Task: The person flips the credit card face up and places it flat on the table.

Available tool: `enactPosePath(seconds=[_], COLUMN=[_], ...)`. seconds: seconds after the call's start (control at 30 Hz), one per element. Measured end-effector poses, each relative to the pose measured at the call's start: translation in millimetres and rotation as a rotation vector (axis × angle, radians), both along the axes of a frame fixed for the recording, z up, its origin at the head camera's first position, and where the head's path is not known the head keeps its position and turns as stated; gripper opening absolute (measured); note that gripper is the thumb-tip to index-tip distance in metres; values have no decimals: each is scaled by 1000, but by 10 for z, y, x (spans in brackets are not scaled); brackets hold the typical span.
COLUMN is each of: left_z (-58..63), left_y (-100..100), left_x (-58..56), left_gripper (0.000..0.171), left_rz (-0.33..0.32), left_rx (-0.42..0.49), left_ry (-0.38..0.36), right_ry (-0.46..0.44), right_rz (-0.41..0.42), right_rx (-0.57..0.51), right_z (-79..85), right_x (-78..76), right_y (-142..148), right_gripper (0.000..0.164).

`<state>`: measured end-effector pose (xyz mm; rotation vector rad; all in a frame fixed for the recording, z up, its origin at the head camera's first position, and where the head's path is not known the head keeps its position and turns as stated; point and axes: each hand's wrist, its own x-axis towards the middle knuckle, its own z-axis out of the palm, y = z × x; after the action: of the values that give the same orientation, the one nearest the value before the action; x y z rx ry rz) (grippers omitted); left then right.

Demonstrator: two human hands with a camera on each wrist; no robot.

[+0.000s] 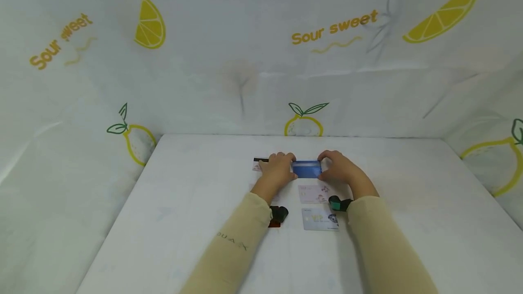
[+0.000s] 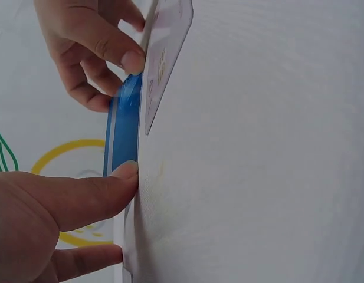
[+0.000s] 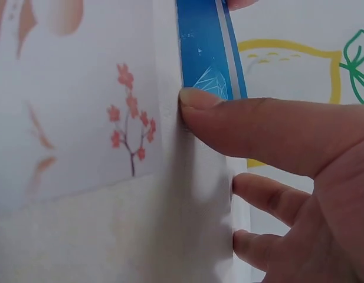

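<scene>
A blue card (image 1: pixel 307 170) with a pale stripe near its far edge is at the far middle of the white table, between the two hands. My left hand (image 1: pixel 278 171) holds its left end, thumb at the near corner and a finger at the far one. At the opposite end my right hand (image 1: pixel 340 168) grips it likewise. The left wrist view shows the blue card (image 2: pixel 124 130) low at the tabletop; whether it touches is unclear. Just nearer lies a pale pink card (image 1: pixel 312 194), whose blossom print (image 3: pixel 131 118) fills part of the right wrist view.
A silvery VIP card (image 1: pixel 316 221) lies nearest on the right. Partly hidden by the left hand are a black-striped card (image 1: pixel 256 166) and, under the wrist, a dark reddish card (image 1: pixel 275 224). A white lemon-print sheet (image 1: pixel 204 80) rises behind the table (image 1: pixel 184 203).
</scene>
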<state>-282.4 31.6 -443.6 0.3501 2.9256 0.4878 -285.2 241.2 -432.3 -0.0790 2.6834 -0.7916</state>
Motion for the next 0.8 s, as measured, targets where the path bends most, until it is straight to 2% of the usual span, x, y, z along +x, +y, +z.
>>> enactPosePath(seconds=[0.2, 0.4, 0.57, 0.8], left_z=[-41, -6, -11, -21], left_y=[-32, -58, -66, -53], left_x=[14, 9, 9, 64], left_gripper=[52, 51, 51, 51], left_rz=[14, 8, 1, -19], left_rx=[8, -2, 6, 21], left_ry=[20, 30, 26, 25], right_ry=[5, 34, 39, 22], right_rz=[-38, -53, -72, -83], right_rx=[-103, -184, -193, -160], right_z=[-82, -130, -148, -139], right_x=[48, 94, 134, 181], right_y=[-8, 5, 21, 54], right_gripper=[58, 66, 67, 66])
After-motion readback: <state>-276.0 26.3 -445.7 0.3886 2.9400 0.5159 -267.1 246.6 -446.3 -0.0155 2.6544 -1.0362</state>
